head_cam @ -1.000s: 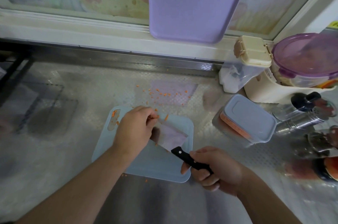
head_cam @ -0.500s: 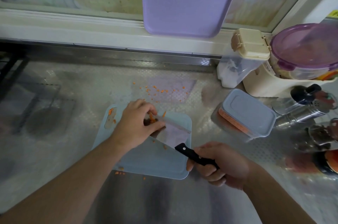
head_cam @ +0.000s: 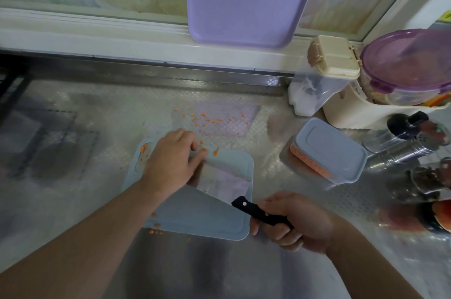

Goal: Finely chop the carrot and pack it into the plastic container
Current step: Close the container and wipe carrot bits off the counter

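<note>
The right hand (head_cam: 292,223) was wrapped firmly round the black handle of the cleaver (head_cam: 219,181), whose broad blade lay tilted across the pale blue cutting board (head_cam: 200,218). The left hand (head_cam: 170,164) rested on the far end of the blade, fingers loosely bent, fingertips among a few carrot bits (head_cam: 203,149) at the board's back edge; I could not tell whether it pinched any. It looked like a clean-up pass, wiping stuck carrot off the steel. Done well, that meant fingers sliding along the flat, away from the edge, with the knife hand steady. More orange crumbs (head_cam: 212,120) lay scattered on the metal worktop (head_cam: 97,115) beyond the board, and a few sat near its front-left corner; those would need gathering too.

To the right, well apart from the board, the plastic container (head_cam: 327,149) sat tilted with its grey-blue lid on, a dense orange layer showing through its clear side. Most of the carrot seemed packed already. Behind it, a clear canister with a beige flip lid (head_cam: 333,57) held something white, and a purple-lidded bowl (head_cam: 410,64) had contents too blurred to name.
</note>
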### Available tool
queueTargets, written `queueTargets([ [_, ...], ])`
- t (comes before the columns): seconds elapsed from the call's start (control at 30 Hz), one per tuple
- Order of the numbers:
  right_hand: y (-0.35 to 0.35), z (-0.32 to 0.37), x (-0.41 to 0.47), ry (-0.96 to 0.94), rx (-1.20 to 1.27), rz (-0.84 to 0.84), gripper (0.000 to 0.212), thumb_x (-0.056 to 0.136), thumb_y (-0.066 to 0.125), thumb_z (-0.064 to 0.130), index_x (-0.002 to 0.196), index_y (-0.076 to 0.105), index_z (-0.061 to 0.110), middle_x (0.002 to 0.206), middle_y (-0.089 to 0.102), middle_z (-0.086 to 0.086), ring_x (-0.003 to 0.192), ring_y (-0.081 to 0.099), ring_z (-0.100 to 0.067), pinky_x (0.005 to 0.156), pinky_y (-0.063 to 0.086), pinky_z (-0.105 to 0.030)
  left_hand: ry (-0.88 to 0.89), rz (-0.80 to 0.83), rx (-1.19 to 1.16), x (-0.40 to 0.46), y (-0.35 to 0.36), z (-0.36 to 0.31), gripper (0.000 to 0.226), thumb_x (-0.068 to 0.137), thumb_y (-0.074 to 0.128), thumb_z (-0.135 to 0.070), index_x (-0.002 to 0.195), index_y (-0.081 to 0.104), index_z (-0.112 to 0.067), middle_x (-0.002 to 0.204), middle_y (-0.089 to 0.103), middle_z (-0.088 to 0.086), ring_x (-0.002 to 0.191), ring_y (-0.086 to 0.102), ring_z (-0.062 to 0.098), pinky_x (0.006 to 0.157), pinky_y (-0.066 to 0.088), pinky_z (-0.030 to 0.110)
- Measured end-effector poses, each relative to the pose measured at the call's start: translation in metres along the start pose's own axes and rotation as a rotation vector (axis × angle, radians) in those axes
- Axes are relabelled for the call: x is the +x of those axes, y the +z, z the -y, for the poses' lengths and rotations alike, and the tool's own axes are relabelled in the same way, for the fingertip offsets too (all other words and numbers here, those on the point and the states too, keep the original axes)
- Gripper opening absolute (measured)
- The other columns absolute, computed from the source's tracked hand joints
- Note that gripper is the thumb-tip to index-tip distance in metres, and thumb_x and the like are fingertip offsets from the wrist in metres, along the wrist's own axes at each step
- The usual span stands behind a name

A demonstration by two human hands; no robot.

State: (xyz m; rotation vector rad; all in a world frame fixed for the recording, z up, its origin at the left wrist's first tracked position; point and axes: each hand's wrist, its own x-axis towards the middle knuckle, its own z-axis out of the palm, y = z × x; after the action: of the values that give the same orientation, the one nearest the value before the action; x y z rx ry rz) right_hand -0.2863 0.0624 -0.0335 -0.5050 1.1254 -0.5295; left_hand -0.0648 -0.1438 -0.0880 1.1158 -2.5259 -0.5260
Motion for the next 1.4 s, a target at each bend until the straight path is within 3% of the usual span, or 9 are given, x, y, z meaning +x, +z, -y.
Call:
queueTargets([
  [0.13, -0.005, -0.002, -0.003, 0.002, -0.006, -0.009, 0.046, 0.101, 0.046, 0.037, 0.106, 0.068, -0.002, 0.058, 0.027, -0.003, 0.045, 0.016, -0.013, 0.042, 0.015, -0.024, -0.158, -0.079, 0.038, 0.002, -0.005, 0.011, 0.012, 0.097, 0.067, -0.024, 0.090, 0.060, -0.018, 0.086, 0.060, 0.003, 0.084, 0.061, 0.033, 0.074, 0.053, 0.048],
  [0.33, -0.004, 0.003, 0.003, 0.002, 0.000, -0.019, 0.042, 0.106, 0.039, 0.028, 0.104, 0.068, -0.003, 0.056, 0.030, -0.001, 0.044, 0.019, -0.011, 0.042, 0.014, -0.025, 0.094, 0.036, -0.042, 0.001, -0.010, -0.007, 0.016, 0.101, 0.066, -0.036, 0.101, 0.068, -0.020, 0.094, 0.063, -0.006, 0.090, 0.058, 0.017, 0.083, 0.047, 0.037],
  [0.5, -0.010, 0.002, -0.003, -0.014, -0.015, -0.012, 0.040, 0.100, 0.044, 0.032, 0.101, 0.067, -0.001, 0.059, 0.026, -0.004, 0.044, 0.018, -0.013, 0.042, 0.015, -0.027, -0.173, -0.108, 0.029, 0.000, -0.013, 0.024, 0.008, 0.091, 0.071, -0.008, 0.095, 0.069, -0.015, 0.091, 0.062, 0.007, 0.088, 0.062, 0.035, 0.079, 0.054, 0.046],
  [0.6, -0.013, 0.001, -0.001, -0.019, 0.001, -0.004, 0.042, 0.095, 0.046, 0.034, 0.101, 0.067, -0.001, 0.059, 0.026, -0.004, 0.043, 0.018, -0.013, 0.042, 0.015, -0.026, -0.141, -0.143, 0.023, 0.001, -0.021, 0.018, 0.007, 0.096, 0.068, -0.011, 0.093, 0.070, -0.016, 0.086, 0.067, 0.006, 0.081, 0.064, 0.034, 0.074, 0.053, 0.044],
  [0.8, -0.010, -0.002, 0.001, -0.030, -0.014, 0.002, 0.040, 0.101, 0.040, 0.028, 0.103, 0.066, -0.002, 0.060, 0.027, -0.005, 0.044, 0.018, -0.014, 0.042, 0.015, -0.026, -0.079, -0.035, -0.131, -0.004, -0.014, 0.001, 0.038, 0.099, 0.061, -0.003, 0.131, 0.069, -0.020, 0.107, 0.076, -0.004, 0.101, 0.069, 0.021, 0.094, 0.056, 0.038],
  [1.0, -0.015, -0.015, -0.013, -0.045, 0.028, -0.031, 0.043, 0.098, 0.045, 0.035, 0.101, 0.068, -0.002, 0.057, 0.028, -0.003, 0.042, 0.018, -0.013, 0.041, 0.013, -0.026, -0.035, -0.132, -0.158, -0.010, -0.018, -0.008, 0.009, 0.094, 0.076, -0.017, 0.102, 0.076, -0.022, 0.095, 0.072, -0.010, 0.094, 0.064, 0.013, 0.086, 0.049, 0.029],
  [1.13, -0.012, -0.020, -0.016, -0.056, 0.007, -0.049, 0.043, 0.095, 0.047, 0.037, 0.096, 0.067, -0.002, 0.056, 0.030, -0.004, 0.040, 0.019, -0.013, 0.041, 0.015, -0.025, 0.046, -0.010, -0.135, -0.014, -0.011, -0.012, 0.031, 0.088, 0.082, -0.037, 0.114, 0.073, -0.024, 0.110, 0.063, -0.012, 0.109, 0.053, 0.010, 0.096, 0.041, 0.027],
  [1.27, -0.008, -0.021, -0.020, -0.070, -0.024, -0.073, 0.042, 0.093, 0.049, 0.038, 0.091, 0.068, 0.001, 0.055, 0.029, -0.004, 0.042, 0.018, -0.014, 0.042, 0.012, -0.028, -0.130, -0.107, -0.096, -0.014, -0.009, 0.003, 0.009, 0.088, 0.080, -0.019, 0.094, 0.074, -0.023, 0.092, 0.065, -0.008, 0.090, 0.061, 0.017, 0.087, 0.052, 0.036],
  [1.4, -0.008, -0.026, -0.030, -0.098, -0.041, -0.207, 0.046, 0.092, 0.061, 0.048, 0.082, 0.065, 0.004, 0.056, 0.026, -0.006, 0.049, 0.014, -0.017, 0.047, 0.009, -0.032, -0.205, -0.141, -0.131, -0.019, -0.013, 0.000, 0.008, 0.096, 0.073, -0.015, 0.097, 0.079, -0.019, 0.089, 0.075, -0.007, 0.075, 0.061, 0.011, 0.074, 0.046, 0.026],
])
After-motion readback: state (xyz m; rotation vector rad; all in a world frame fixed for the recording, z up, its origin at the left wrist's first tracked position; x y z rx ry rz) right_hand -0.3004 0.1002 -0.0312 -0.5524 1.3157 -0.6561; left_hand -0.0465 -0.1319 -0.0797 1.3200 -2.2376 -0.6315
